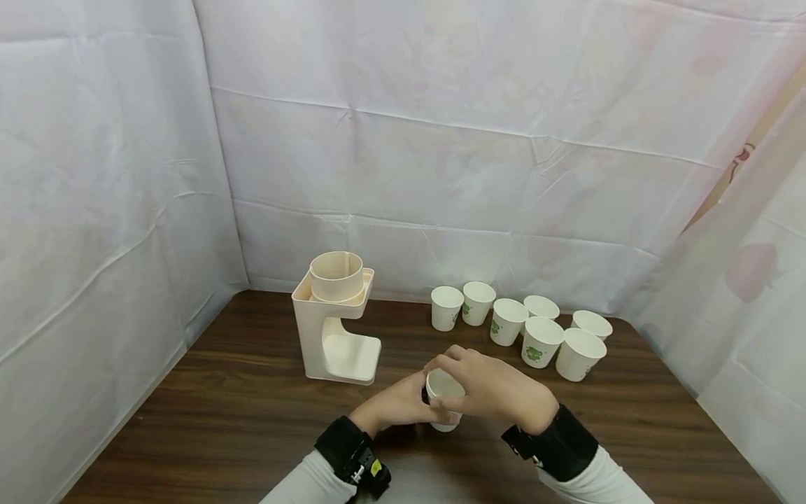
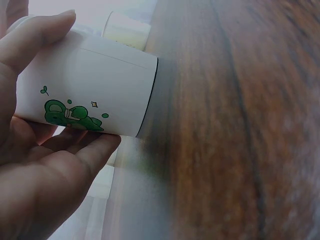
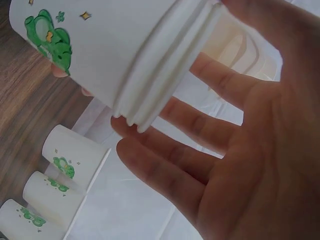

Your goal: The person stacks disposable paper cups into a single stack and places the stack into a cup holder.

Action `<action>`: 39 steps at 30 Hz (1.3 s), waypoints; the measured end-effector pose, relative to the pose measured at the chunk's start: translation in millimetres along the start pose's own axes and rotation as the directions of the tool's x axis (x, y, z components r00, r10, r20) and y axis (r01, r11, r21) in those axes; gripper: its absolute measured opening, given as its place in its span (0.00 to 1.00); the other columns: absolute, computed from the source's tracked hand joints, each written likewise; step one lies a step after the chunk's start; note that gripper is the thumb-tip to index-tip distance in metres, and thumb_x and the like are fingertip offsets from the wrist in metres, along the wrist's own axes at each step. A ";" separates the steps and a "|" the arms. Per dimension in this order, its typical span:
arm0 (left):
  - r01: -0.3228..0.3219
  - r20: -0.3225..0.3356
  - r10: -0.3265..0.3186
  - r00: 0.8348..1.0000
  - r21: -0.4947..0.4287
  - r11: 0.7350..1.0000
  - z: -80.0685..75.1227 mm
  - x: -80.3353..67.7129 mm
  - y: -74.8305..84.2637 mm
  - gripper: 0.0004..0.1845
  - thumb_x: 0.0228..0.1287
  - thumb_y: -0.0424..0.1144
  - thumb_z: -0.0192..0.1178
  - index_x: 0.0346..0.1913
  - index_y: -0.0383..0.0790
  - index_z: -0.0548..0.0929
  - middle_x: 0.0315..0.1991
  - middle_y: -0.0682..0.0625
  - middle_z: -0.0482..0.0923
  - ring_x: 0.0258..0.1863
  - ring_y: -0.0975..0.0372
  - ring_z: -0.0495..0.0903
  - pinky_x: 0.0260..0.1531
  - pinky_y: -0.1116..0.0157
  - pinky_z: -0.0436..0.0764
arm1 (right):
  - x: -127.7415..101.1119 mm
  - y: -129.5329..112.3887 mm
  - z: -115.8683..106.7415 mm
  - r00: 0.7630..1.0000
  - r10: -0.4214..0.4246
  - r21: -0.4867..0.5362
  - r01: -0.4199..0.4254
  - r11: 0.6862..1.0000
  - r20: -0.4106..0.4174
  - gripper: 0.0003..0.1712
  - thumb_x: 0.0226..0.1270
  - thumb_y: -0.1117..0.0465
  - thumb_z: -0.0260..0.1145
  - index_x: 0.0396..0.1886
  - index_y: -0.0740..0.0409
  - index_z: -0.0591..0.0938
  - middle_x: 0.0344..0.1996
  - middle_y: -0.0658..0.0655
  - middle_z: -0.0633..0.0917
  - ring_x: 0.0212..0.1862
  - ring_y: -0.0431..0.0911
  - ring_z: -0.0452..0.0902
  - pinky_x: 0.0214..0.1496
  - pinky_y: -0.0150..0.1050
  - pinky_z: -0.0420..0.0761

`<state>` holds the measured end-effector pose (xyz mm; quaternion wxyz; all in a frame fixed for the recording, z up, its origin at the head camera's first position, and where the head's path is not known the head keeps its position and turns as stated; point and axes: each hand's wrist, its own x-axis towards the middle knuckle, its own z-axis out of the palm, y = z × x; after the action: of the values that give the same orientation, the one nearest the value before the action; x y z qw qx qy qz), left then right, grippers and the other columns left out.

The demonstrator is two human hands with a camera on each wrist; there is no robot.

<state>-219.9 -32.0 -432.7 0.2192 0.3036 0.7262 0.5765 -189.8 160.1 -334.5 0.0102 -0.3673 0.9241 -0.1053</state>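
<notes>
A nested stack of white paper cups point(image 1: 445, 385) with green cartoon prints is held low over the table, mouth upward. My left hand point(image 1: 399, 404) grips its side, with the thumb on one face and the fingers round the other in the left wrist view. From the right, my right hand point(image 1: 494, 388) spans the top of the stack, thumb and fingers at the rims. Three stacked rims show in the right wrist view, where the fingertips point(image 3: 127, 145) lie close against them. The thumb's tip is cut off there.
A cream cup dispenser point(image 1: 313, 336) with a round tube point(image 1: 336, 276) on top stands at the back left. Several single paper cups point(image 1: 543, 341) stand upright at the back right. White cloth point(image 1: 390, 154) hangs behind the dark wooden table point(image 1: 239, 420).
</notes>
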 end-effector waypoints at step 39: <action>-0.022 -0.043 0.022 0.999 -0.006 1.000 0.9 1.7 -4.1 0.39 0.54 0.35 0.76 0.69 0.47 0.69 0.53 0.57 0.79 0.55 0.64 0.77 0.58 0.61 0.71 | 47.3 74.4 9.6 0.940 -0.027 -0.005 0.027 1.000 -0.339 0.23 0.71 0.58 0.67 0.62 0.62 0.78 0.53 0.61 0.80 0.45 0.47 0.77 0.44 0.44 0.79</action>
<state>-221.3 -30.7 -436.9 0.1984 0.2984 0.7255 0.5876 -273.8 178.7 -356.2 -0.1506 -0.3565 0.9069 -0.1668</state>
